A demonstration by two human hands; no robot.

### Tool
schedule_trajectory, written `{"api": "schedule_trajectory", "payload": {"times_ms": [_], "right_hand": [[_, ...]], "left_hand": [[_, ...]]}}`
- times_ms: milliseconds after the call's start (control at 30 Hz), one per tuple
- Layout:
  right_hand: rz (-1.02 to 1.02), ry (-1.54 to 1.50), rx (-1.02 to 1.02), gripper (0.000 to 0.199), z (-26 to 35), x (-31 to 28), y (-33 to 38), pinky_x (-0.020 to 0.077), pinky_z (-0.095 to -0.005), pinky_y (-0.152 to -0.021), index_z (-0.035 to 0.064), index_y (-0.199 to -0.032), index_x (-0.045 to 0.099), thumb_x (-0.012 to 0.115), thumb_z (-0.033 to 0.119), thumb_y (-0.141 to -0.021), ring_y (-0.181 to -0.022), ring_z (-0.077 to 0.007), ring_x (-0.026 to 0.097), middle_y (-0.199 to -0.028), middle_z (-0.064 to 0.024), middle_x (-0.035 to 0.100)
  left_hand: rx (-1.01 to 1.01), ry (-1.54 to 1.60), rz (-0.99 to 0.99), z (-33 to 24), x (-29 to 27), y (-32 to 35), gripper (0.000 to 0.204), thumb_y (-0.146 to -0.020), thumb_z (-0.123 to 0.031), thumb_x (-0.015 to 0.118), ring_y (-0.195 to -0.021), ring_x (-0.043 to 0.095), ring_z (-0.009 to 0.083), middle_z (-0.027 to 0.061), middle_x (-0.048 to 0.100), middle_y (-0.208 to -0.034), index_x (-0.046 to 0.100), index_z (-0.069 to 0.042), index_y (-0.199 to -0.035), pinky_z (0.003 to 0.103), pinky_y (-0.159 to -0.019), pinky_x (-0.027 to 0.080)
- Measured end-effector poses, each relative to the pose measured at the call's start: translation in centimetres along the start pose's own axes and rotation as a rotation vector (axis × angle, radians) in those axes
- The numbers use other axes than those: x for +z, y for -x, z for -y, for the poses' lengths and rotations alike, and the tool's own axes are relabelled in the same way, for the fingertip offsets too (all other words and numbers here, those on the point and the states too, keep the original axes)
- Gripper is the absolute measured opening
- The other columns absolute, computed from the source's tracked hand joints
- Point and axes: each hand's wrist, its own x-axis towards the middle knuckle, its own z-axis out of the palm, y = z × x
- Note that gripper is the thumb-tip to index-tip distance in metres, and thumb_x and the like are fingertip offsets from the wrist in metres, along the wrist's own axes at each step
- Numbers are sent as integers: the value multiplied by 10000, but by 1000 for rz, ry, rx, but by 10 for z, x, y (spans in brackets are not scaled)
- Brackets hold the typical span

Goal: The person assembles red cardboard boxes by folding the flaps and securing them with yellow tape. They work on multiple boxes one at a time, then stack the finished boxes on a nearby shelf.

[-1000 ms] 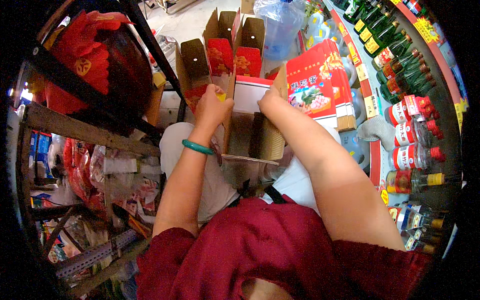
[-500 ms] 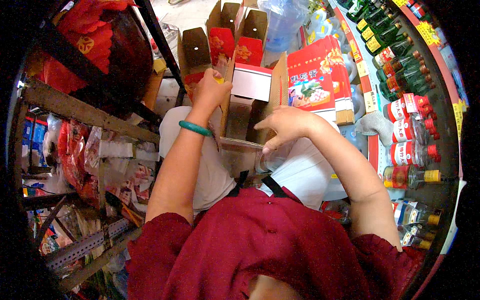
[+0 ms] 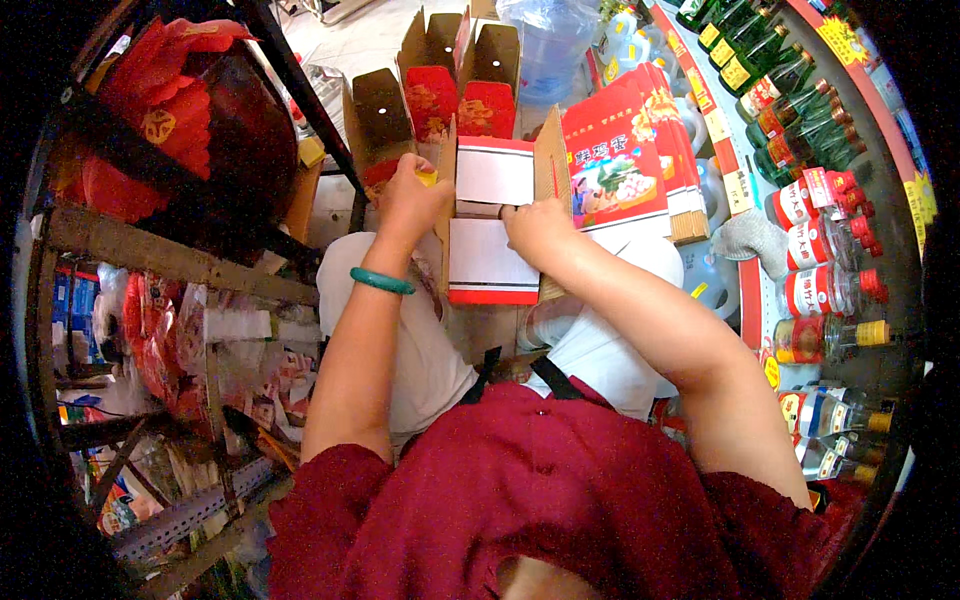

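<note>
Bottles (image 3: pixel 808 292) line 3 o'clock, open boxes (image 3: pixel 487 108) stand at 12; nearer, between the knees, the cardboard box (image 3: pixel 493 255) looks light, stiff yet creasable, probably best held by its side walls; left hand (image 3: pixel 408 205), grip curled round a yellow thing (image 3: pixel 428 178); right hand (image 3: pixel 540 232) touches a flap, grasp unclear.

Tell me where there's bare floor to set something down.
Bare floor shows beyond the open cartons, beside the black metal frame; a small patch lies between the knees, nearer than the red-and-white box. Crowded: the right shelf, lined with bottles, and the left rack, packed with bagged goods.
</note>
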Motion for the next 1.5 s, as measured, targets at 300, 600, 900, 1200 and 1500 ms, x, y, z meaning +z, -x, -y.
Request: {"api": "schedule_trajectory", "payload": {"times_ms": [300,600,900,1200,1500], "right_hand": [[240,198,-64,599,12,19,-46,510,-373,-677,223,-1422,251,480,235,-869,-968,-256,590,-1443,-146,283],[466,126,-84,895,12,7,-48,449,-415,-874,240,-1413,262,735,401,-671,-1161,-263,491,-1430,-104,315],[-940,-674,221,469,-38,-15,34,433,-399,-900,3,-1221,465,587,216,-821,-1080,-337,523,-1124,-152,574],[-483,-1183,280,304,-53,32,30,451,-336,-778,8,-1121,531,459,199,-896,-894,-239,605,-910,-165,627],[-508,-1093,63,244,-91,-7,28,461,-405,-679,-12,-1008,541,436,107,-823,-761,-342,604,-783,-232,585]], "left_hand": [[-25,12,18,-2,2,2,396,-674,-260,641,-905,598,349,187,621,-953,510,-53,-985,409,-791,463],[-57,-17,27,-18,-1,4,415,-669,-288,658,-897,598,355,188,622,-947,508,-54,-977,416,-785,463],[-59,20,-27,-4,-6,1,465,-674,-363,706,-880,602,339,188,619,-928,515,-44,-953,403,-773,465],[-168,448,103,-4,-1,-5,405,-824,-410,597,-841,580,228,127,617,-914,542,-32,-959,327,-770,441],[-118,452,34,-1,-12,25,266,-816,-278,643,-830,530,132,50,577,-874,557,-51,-925,277,-746,431]]}}
